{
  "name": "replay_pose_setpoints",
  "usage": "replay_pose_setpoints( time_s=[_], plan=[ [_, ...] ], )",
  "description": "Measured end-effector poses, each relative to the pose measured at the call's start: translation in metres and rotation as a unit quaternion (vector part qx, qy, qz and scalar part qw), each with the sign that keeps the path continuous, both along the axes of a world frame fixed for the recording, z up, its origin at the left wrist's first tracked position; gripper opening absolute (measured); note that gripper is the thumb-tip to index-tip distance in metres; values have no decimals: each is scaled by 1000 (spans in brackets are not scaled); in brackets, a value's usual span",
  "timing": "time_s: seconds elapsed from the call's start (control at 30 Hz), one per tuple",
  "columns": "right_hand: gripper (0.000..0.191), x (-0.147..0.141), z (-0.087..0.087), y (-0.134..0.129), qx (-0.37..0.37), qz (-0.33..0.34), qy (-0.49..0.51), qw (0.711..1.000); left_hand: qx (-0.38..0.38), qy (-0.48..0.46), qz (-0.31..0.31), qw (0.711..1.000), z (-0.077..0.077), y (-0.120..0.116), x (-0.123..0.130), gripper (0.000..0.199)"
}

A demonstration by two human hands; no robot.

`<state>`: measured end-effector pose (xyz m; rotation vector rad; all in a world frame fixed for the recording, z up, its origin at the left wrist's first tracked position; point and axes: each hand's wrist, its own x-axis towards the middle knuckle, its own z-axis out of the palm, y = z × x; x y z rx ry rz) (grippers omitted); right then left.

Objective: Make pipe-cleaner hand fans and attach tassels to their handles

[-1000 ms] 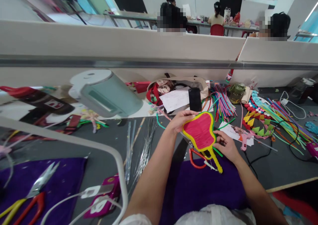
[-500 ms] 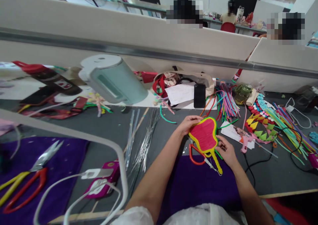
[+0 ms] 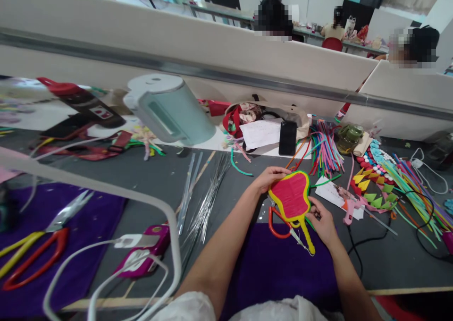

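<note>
A fan-shaped piece (image 3: 290,196) with a red middle, yellow and green borders and a twisted yellow handle is held above the table. My left hand (image 3: 272,178) pinches its upper left edge. On its lower right side, near the handle, my right hand (image 3: 320,217) grips the green rim with bent fingers. Red-handled scissors (image 3: 278,229) lie partly hidden beneath the piece, at the edge of a dark purple cloth (image 3: 283,269). A thin pale string hangs by the handle's end.
Pipe cleaners (image 3: 327,151), a pink glue gun (image 3: 350,207) and a spiky crown (image 3: 375,189) lie right. Silvery stems (image 3: 208,198), a pale green jug (image 3: 177,108), a phone (image 3: 288,138) and large scissors (image 3: 56,231) lie left and behind. A white frame (image 3: 148,193) crosses the left.
The view has shifted slightly, so the background sits further right. Both hands keep their hold on the fan-shaped piece, whose handle end now appears slightly lower and further left.
</note>
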<state>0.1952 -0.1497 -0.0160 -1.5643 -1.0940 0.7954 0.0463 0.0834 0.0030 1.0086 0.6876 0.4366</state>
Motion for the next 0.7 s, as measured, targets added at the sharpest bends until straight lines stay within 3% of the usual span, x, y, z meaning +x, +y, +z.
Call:
replay_pose_setpoints(
  time_s=[0.3, 0.57, 0.7],
  plan=[
    [54, 0, -3, 1, -41, 2, -26, 999, 16, 32, -14, 999, 3, 1, -8, 42],
    [52, -1, 2, 0, -58, -6, -48, 997, 40, 58, 29, 997, 2, -2, -7, 25],
    [52, -5, 7, -3, -55, -9, -24, 998, 71, 66, 57, 994, 10, -11, -5, 17]
  ],
)
